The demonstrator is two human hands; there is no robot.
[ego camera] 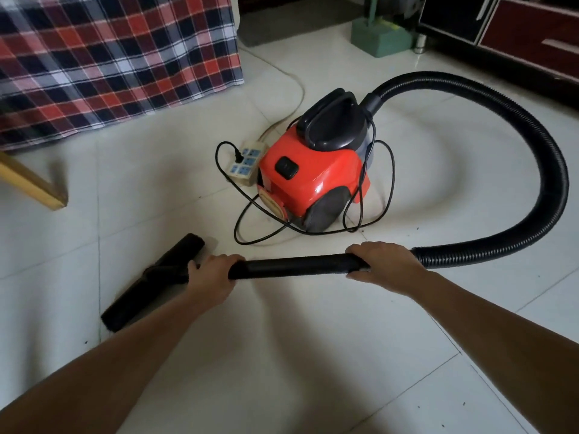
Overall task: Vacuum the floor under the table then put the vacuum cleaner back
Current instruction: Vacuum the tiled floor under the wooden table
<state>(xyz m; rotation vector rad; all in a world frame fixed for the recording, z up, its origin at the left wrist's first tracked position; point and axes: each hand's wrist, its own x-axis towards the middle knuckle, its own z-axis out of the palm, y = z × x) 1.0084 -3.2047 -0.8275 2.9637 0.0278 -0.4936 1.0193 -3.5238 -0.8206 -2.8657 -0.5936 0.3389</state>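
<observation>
- Vacuum cleaner (313,180): red canister with a black top handle, standing on the white tiled floor (313,355) at mid-frame, just right of the cloth-covered table.
- Power cord (388,170): black, lying in loose loops around the canister and partly draped over it. Its plug sits in a white power strip (247,162) that touches the canister's left side.
- Hose (551,170): black and corrugated. It leaves the top of the canister, arcs wide to the right and curves back down to the wand.
- Wand (294,266): black rigid tube, roughly horizontal across the frame in front of the canister.
- Floor nozzle (150,286): black, at the wand's left end, low at the floor. Contact with the tiles cannot be confirmed.
- Left hand (213,277): fingers curled round the wand at the nozzle end.
- Right hand (382,261): fingers wrapped over the wand's other end, where the hose joins.
- Table: only its hanging red, navy and white plaid cloth (109,57) shows, upper left. A wooden leg (34,183) stands below the cloth's edge.
- Background: green block-shaped base (380,39) at top, and a dark cabinet (517,26) at upper right.
</observation>
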